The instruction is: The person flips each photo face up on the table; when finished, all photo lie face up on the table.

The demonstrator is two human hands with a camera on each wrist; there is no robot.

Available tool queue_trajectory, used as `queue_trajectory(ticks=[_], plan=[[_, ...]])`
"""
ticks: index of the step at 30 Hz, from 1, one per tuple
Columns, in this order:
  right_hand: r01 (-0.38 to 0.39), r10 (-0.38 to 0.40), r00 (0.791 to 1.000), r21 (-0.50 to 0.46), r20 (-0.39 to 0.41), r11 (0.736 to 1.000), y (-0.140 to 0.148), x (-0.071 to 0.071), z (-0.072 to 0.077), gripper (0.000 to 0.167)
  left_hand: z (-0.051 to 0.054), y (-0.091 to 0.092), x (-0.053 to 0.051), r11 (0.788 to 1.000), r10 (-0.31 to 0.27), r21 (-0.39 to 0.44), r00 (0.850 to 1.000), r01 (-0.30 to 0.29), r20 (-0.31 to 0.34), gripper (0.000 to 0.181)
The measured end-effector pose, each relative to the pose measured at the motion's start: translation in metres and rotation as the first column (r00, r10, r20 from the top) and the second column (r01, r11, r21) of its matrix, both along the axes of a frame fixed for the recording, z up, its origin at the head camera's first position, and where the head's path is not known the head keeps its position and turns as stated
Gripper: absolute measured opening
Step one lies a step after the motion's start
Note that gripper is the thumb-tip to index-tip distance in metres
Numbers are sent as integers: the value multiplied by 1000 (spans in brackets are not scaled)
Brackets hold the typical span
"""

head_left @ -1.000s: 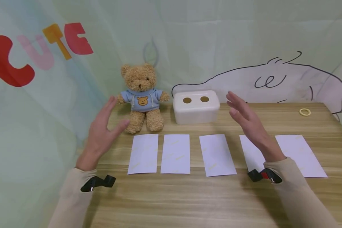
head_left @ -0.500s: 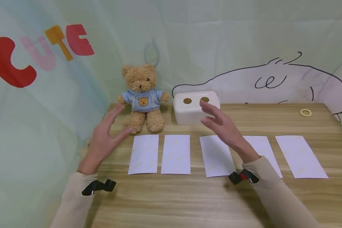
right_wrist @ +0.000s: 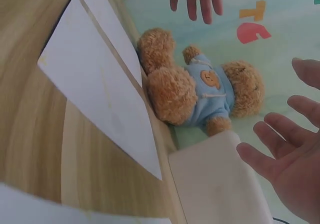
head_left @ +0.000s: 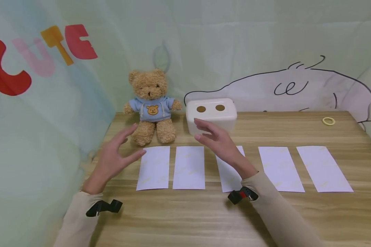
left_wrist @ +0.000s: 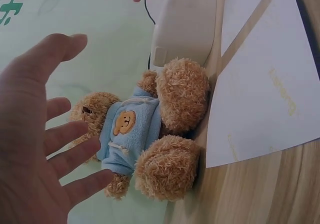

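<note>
A teddy bear [head_left: 151,106] in a light blue hoodie sits against the backdrop at the back left of the table. My left hand [head_left: 111,157] hovers in front of the bear, thumb and fingers spread apart and holding nothing. Above the middle white card [head_left: 228,176] is my right hand [head_left: 219,140], its fingers loosely extended and also bare. Its fingertips overlap the front of the white box [head_left: 211,127] in the head view. In the left wrist view the bear [left_wrist: 132,129] lies beyond the left palm [left_wrist: 25,134], apart from it.
Several white cards [head_left: 188,168] lie in a row across the wooden table [head_left: 179,219]. The white box has two round brown spots on top. A pale yellow ring [head_left: 328,121] lies at the back right. Printed cloth [head_left: 235,44] hangs behind and at the left.
My right hand has moved left, from beside the white box to in front of it. My left hand has lowered slightly. The cards, bear, box and ring stay put.
</note>
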State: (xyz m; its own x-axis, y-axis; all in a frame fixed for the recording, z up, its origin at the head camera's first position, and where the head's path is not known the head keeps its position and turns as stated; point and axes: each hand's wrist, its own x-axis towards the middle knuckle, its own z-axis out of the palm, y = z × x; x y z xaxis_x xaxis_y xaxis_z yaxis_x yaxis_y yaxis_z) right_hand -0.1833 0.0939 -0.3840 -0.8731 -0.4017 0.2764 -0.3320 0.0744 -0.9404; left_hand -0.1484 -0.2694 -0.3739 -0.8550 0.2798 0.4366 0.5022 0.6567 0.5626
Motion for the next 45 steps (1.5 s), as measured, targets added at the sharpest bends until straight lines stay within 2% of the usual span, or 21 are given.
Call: queue_trajectory(ticks=[7,14,19,24,31,37,43,45], plan=[[-21,23,999,-57,34,998,-25,1,-5,50,-3,-1,3,1000,-17,-25,998,18,66,84],[-30,32,999,-89,25,996,-44,2,-13,46,-4,3,6,999,-43,28,989,40,138,85],[-36,39,999,-85,37,996,-54,2,-19,44,-6,6,4,995,-100,35,984,95,151,80],[-49,53,998,-89,44,995,-63,2,-23,43,-10,9,-1,988,-153,25,969,151,192,74],[-68,71,996,-46,57,997,-73,4,-33,40,-16,9,-7,981,-187,1,955,192,229,71],[-88,88,994,-10,59,996,-80,6,-43,39,-20,9,-8,973,-200,-72,954,221,223,68],[-92,89,993,42,75,995,-82,10,-47,39,-23,9,-5,966,-155,-153,941,208,299,67],[-96,90,992,68,89,993,-83,11,-48,39,-24,9,-4,959,-155,-181,940,217,303,67]])
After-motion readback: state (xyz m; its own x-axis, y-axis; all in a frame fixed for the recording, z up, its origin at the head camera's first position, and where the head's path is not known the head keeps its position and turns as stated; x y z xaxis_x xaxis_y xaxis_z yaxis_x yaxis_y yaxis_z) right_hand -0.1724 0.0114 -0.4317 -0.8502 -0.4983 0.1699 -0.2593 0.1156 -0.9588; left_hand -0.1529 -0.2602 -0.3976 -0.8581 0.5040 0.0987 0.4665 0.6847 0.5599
